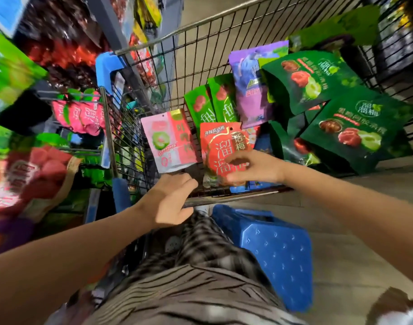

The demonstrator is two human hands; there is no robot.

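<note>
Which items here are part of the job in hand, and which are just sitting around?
In hand:
right hand holding the red pouch
left hand gripping the cart rim

Lying about:
pink pouch
light green pouches
purple pouch
dark green pouches
blue flap

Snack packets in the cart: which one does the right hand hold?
The red packet with large white characters: the right hand grips its lower part. The pink packet beside it is outside that grip.
</note>
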